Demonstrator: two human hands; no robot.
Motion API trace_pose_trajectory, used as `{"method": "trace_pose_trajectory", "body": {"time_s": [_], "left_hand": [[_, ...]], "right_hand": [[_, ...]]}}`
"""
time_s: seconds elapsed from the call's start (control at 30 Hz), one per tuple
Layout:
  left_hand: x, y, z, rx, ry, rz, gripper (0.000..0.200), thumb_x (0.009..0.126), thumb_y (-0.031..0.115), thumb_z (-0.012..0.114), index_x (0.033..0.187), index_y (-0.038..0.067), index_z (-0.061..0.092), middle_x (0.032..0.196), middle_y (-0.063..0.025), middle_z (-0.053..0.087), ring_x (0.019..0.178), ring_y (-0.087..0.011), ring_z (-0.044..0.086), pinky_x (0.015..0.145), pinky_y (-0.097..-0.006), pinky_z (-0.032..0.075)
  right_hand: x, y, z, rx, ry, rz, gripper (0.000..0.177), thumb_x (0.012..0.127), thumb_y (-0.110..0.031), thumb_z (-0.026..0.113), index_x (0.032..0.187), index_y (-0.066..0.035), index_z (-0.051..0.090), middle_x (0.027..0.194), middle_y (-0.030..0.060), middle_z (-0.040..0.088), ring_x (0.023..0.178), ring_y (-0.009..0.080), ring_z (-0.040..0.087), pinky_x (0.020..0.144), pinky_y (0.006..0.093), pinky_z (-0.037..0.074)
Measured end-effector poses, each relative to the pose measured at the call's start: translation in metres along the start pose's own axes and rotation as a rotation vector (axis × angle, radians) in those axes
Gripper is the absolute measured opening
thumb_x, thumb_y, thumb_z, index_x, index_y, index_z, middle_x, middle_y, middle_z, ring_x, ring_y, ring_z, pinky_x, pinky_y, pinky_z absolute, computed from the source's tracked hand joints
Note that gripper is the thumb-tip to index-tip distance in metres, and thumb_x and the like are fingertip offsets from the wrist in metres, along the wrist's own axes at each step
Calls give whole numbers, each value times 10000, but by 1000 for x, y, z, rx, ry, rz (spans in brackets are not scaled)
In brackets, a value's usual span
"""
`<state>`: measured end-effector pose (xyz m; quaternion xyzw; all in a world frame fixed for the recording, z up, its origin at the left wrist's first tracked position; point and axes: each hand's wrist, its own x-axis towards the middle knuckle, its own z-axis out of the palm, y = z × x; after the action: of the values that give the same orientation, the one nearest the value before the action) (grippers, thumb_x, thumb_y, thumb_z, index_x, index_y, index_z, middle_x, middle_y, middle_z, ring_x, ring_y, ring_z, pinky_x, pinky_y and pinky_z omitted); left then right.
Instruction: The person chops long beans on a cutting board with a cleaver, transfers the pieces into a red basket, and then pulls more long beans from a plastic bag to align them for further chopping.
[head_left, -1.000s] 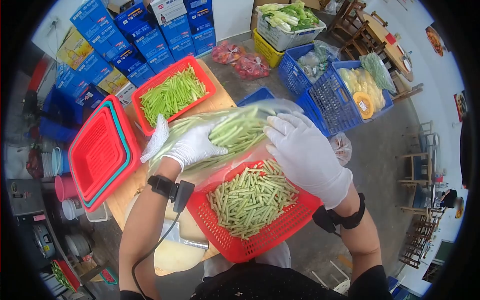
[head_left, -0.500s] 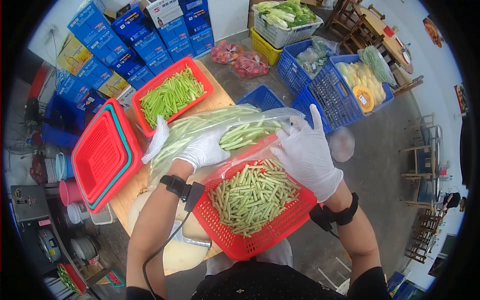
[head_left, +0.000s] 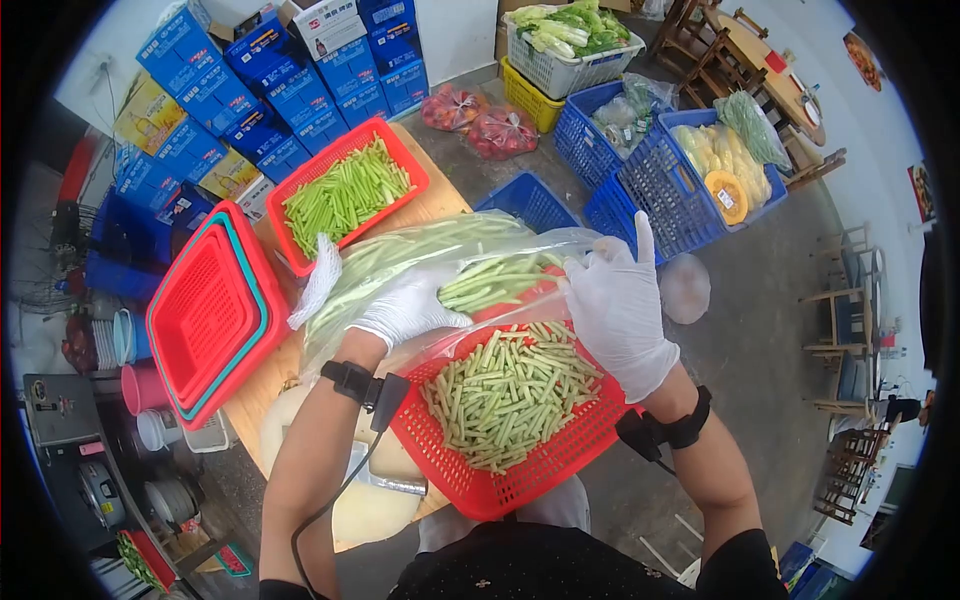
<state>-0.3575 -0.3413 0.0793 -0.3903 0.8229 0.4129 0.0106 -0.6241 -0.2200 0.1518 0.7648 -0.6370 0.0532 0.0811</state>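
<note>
My left hand [head_left: 412,308], in a white glove, is closed around a bunch of long green beans [head_left: 490,282] at the opening of a clear plastic bag [head_left: 420,245]. More whole beans lie inside the bag. My right hand [head_left: 622,315], also gloved, has curled fingers at the bag's right edge and one finger pointing up; it seems to grip the plastic, though its fingertips are partly hidden. Below both hands, a red perforated basket [head_left: 470,490] holds many short-cut bean pieces [head_left: 510,400].
Another red basket [head_left: 412,165] of cut green stalks stands on the wooden table [head_left: 440,175]. Nested baskets [head_left: 205,310] lean at left, near a white foam net [head_left: 318,285]. Blue crates [head_left: 680,190] and bags of red produce [head_left: 500,132] sit on the floor beyond.
My right hand has drawn its spread fingers in at the bag's edge. The bag's opening has shifted, baring more of the beans; my left hand has barely moved.
</note>
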Motion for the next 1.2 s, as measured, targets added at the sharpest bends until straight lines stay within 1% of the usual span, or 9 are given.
{"method": "trace_pose_trajectory", "body": {"time_s": [0.27,0.57,0.67,0.77,0.83,0.93,0.97,1.1,1.2], "left_hand": [[7,-12,10,25,28,6,731,894,336,854,1510,37,598,1408,-250,693,1283,-420,664,1123,-444,520],[0,-7,-3,7,-18,66,779,920,330,821,1609,111,530,1524,-193,651,1386,-389,619,1181,-430,480],[-2,-8,-3,34,-29,-136,789,929,296,807,1639,139,503,1570,-168,624,1425,-379,594,1201,-418,468],[-9,-2,-5,-90,-4,-79,683,941,282,786,1574,139,572,1496,-187,671,1364,-358,641,1167,-421,490],[-18,3,-2,-19,9,95,530,947,336,795,1388,62,693,1271,-242,752,1124,-393,735,1007,-447,565],[-28,3,-4,-30,-152,-1,393,942,261,804,1261,41,740,1162,-174,791,974,-300,728,954,-407,573],[-30,0,-2,-68,-111,34,382,928,254,839,1228,32,758,1095,-154,804,891,-264,719,904,-392,582],[-47,-3,7,-130,183,55,359,926,197,859,1229,26,768,1083,-125,811,936,-188,743,911,-365,587],[-55,-6,14,-288,399,91,470,868,247,900,1266,39,760,1123,-163,814,988,-245,786,922,-372,601]], "right_hand": [[-11,2,8,3,61,-58,158,946,-184,676,962,-63,776,932,66,745,1124,295,644,1316,672,200],[-15,2,3,8,58,-84,126,925,-170,697,901,-63,759,840,57,709,1074,307,651,1305,678,219],[-15,3,2,56,82,-94,112,917,-163,700,882,-72,755,834,59,704,1064,309,649,1299,682,230],[-14,2,3,48,85,-93,92,889,-159,701,872,-83,750,807,55,682,1051,305,647,1298,687,229],[-14,2,2,25,77,-100,82,872,-157,700,863,-88,744,793,53,667,1046,303,645,1299,689,227],[-13,3,5,8,81,-119,68,844,-151,697,843,-92,729,773,50,643,1041,302,645,1300,691,224],[-12,3,6,14,95,-132,64,832,-149,695,832,-90,720,767,50,634,1042,303,646,1300,692,223],[-10,2,-4,16,50,-125,60,835,-137,691,844,-84,717,778,55,639,1057,306,652,1301,694,220],[-13,5,-5,6,110,-127,59,839,-127,686,861,-82,718,781,59,639,1063,306,657,1305,687,221]]}}
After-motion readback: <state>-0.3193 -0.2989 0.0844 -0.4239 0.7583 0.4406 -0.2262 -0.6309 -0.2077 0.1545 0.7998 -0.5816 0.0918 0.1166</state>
